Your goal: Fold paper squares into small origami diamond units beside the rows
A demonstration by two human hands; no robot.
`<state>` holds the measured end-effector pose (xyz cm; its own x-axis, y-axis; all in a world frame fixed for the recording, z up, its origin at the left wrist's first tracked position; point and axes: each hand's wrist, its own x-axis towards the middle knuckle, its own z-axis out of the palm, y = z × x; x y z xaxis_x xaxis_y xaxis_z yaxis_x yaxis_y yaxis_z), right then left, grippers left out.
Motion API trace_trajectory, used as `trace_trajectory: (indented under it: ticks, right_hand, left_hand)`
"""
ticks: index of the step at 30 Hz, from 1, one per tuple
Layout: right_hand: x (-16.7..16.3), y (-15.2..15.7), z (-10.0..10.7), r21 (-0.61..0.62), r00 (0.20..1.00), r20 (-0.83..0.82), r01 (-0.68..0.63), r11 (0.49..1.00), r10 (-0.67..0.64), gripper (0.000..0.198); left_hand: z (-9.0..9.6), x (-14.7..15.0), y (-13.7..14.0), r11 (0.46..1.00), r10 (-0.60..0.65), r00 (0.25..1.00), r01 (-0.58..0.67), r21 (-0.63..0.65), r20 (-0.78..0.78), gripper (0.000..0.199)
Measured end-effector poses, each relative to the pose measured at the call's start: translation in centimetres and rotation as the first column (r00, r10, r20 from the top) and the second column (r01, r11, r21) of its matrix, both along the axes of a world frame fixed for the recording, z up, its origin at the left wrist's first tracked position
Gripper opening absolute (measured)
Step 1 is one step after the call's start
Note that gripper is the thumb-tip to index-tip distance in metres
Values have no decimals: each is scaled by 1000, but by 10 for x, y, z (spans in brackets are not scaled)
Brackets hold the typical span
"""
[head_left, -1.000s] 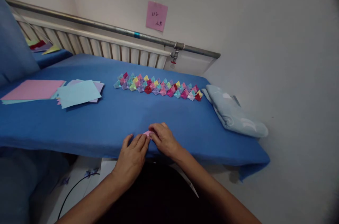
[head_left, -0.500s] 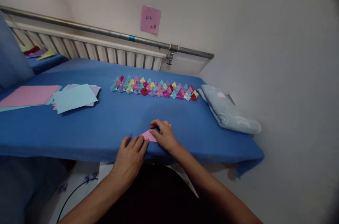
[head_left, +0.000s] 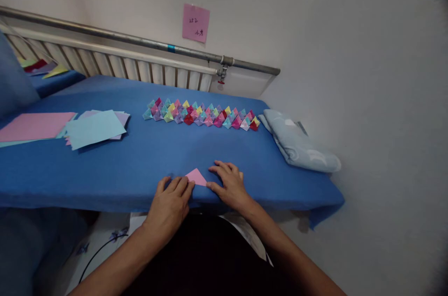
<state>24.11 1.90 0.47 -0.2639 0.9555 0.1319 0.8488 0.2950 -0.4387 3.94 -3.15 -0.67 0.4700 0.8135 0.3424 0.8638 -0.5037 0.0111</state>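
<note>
A small pink paper [head_left: 197,177], folded to a triangle, lies near the front edge of the blue-covered table. My left hand [head_left: 172,199] holds its left part, thumb and bent fingertips pressed on it and hiding that corner. To the right, my right hand [head_left: 229,184] is open, its fingers apart and curved above the cloth. The tip of its thumb is at the paper's right corner, and I cannot tell whether it touches. Farther back stand rows of small folded paper pieces [head_left: 206,116] in many colours.
Loose sheets, light blue on top [head_left: 96,130], lie to the left beside larger pink sheets [head_left: 38,125]. A folded pale blue blanket [head_left: 297,142] rests at the right end. Behind the blue cloth [head_left: 140,156] are a radiator [head_left: 133,66] and a pipe. A pink note [head_left: 196,23] hangs on the wall.
My right hand has moved off the paper to the right and its fingers have spread, so more of the pink triangle shows. My left hand keeps its place on the paper.
</note>
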Motion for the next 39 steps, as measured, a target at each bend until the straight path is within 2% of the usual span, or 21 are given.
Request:
trace_trajectory:
  ticks: [3, 8, 11, 14, 18, 21, 27, 32, 39]
  right_hand:
    - [14, -3, -1, -14, 998, -59, 14, 1000, -15, 39]
    - [32, -4, -6, 43, 948, -314, 65, 997, -48, 33]
    - [32, -4, -7, 55, 938, -342, 75, 996, -51, 29]
    - [29, -5, -7, 62, 939, -341, 78, 995, -52, 25]
    - [28, -5, -6, 61, 938, -343, 77, 995, -51, 23]
    - [28, -4, -8, 66, 942, -331, 78, 995, -52, 23]
    - [26, -5, -9, 86, 945, -323, 87, 993, -54, 21]
    - [26, -5, -7, 68, 945, -322, 85, 994, -59, 21]
    - [26, -6, -6, 66, 948, -312, 91, 994, -66, 21]
  left_hand:
    - [5, -5, 8, 999, -37, 999, 38, -30, 30, 33]
    - [22, -15, 41, 965, -156, 985, 169, -202, 76, 20]
    - [31, -15, 61, 915, -230, 969, 247, -319, 89, 21]
    - [34, -14, 75, 874, -292, 952, 304, -378, 91, 19]
    - [31, -14, 83, 854, -336, 938, 340, -395, 83, 20]
    - [31, -15, 82, 867, -340, 939, 332, -372, 46, 24]
    - [35, -12, 80, 891, -322, 947, 301, -341, -6, 19]
    - [34, -11, 78, 923, -314, 946, 287, -257, -73, 28]
    - [32, -17, 85, 887, -390, 917, 350, -300, -86, 29]
